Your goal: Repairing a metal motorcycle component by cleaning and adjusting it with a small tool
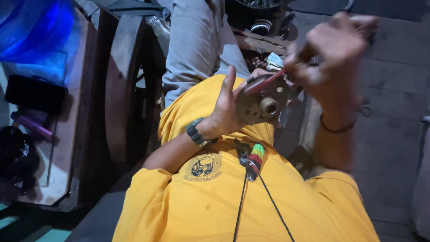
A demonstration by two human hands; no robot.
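Observation:
My left hand [226,110] holds a round grey metal part [263,102] with a short central tube, gripped from its left side above my lap. My right hand [333,49] is raised just right of it and closed on a red-handled tool [264,82] whose end lies across the top of the metal part. The right hand is blurred. A dark wristband sits on my left wrist and a thin band on my right wrist. I wear a yellow shirt [210,197] and grey trousers [192,40].
A beaded pendant on black cords [255,159] hangs on my chest. A wooden wheel-like frame [123,89] stands at my left. Blue plastic [36,31] and dark items lie far left. Small parts and paper [274,60] lie on the plank floor [394,89] ahead.

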